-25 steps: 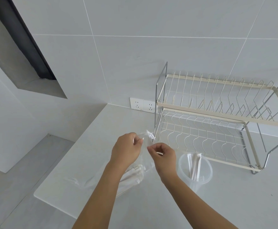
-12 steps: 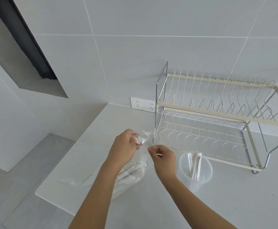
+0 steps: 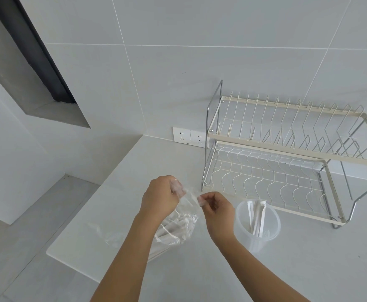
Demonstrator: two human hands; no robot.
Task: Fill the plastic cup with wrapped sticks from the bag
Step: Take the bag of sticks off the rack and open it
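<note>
Grey tiled wall (image 3: 178, 83), white countertop (image 3: 160, 158), wire dish rack (image 3: 287, 149).

Bag (image 3: 176, 227) on countertop (image 3: 134, 171) left of cup (image 3: 257, 225), sticks (image 3: 257, 215) standing in cup, dish rack (image 3: 287, 162) behind cup against wall, sockets (image 3: 189, 136) left of rack.
</note>
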